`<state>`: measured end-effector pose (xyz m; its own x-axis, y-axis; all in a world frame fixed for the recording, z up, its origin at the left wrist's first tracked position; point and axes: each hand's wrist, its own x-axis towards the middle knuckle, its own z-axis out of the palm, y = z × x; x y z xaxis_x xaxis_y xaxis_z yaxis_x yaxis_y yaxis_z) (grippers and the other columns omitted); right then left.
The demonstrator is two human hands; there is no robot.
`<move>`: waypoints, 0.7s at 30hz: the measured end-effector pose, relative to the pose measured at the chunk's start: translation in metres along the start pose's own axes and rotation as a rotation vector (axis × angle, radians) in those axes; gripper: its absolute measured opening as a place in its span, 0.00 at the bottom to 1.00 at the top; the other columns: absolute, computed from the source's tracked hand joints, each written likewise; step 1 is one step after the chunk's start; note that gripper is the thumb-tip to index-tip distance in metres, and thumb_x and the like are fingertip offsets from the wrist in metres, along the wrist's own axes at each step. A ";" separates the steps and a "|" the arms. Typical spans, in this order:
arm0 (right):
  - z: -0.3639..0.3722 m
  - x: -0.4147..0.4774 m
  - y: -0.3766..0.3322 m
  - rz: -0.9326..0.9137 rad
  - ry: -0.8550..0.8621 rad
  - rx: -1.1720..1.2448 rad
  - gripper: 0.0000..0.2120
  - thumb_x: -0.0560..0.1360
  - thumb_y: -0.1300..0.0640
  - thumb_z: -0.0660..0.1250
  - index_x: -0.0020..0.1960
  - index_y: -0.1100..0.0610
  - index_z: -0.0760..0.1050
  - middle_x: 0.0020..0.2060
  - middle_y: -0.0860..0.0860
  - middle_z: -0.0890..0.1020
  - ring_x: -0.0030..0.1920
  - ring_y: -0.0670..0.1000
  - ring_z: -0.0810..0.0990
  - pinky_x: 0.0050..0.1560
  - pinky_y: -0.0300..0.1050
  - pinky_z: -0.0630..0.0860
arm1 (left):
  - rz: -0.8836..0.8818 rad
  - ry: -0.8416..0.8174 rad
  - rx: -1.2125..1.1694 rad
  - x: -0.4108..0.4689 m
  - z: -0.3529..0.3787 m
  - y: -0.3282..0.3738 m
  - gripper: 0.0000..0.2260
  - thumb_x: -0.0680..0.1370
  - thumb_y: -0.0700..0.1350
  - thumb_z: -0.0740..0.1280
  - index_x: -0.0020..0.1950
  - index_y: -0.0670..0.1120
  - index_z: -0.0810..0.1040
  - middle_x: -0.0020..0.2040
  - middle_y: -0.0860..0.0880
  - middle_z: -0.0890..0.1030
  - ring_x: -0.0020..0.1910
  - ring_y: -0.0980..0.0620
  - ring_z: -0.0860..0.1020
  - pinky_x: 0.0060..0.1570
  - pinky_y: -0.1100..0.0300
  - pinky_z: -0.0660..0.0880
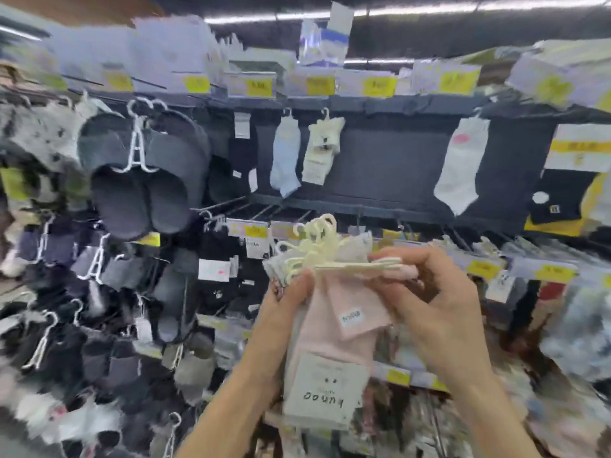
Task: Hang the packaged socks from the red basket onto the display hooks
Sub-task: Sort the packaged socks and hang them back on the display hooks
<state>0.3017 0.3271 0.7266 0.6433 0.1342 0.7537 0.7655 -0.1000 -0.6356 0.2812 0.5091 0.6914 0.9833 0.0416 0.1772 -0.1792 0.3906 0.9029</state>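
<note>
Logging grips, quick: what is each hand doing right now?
Left hand: grips the bundle of pale pink packaged socks.
Right hand: pinches that bundle's cream plastic hangers.

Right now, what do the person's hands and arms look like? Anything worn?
Left hand and right hand are ungloved. Left forearm and right forearm are bare down to the bottom edge of the head view, with no sleeve in sight. No watch, bracelet or ring shows. No markings are visible, and motion blur hides fine detail such as the nails.
</note>
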 end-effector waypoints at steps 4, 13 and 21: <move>0.023 0.029 0.005 -0.047 -0.002 0.044 0.07 0.73 0.55 0.74 0.48 0.45 0.79 0.46 0.44 0.85 0.47 0.42 0.83 0.45 0.31 0.77 | 0.151 -0.065 -0.027 0.029 -0.018 0.022 0.21 0.67 0.57 0.75 0.57 0.48 0.84 0.57 0.40 0.85 0.53 0.44 0.84 0.47 0.54 0.82; 0.052 0.116 0.044 -0.136 -0.126 -0.069 0.16 0.80 0.48 0.61 0.67 0.36 0.72 0.57 0.41 0.81 0.56 0.45 0.80 0.50 0.33 0.72 | 0.265 -0.066 0.169 0.116 -0.040 0.058 0.17 0.79 0.51 0.68 0.65 0.45 0.79 0.56 0.45 0.85 0.51 0.53 0.85 0.51 0.55 0.80; 0.063 0.185 0.066 -0.397 -0.119 -0.250 0.25 0.77 0.61 0.65 0.73 0.49 0.71 0.51 0.43 0.73 0.54 0.42 0.76 0.55 0.30 0.70 | 0.217 -0.197 0.006 0.177 -0.055 0.075 0.22 0.79 0.55 0.67 0.69 0.45 0.77 0.64 0.41 0.81 0.53 0.55 0.85 0.47 0.67 0.80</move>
<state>0.4709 0.4070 0.8132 0.3069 0.3199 0.8964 0.9399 -0.2501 -0.2326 0.4432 0.5963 0.7692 0.8967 -0.0561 0.4390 -0.3859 0.3868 0.8375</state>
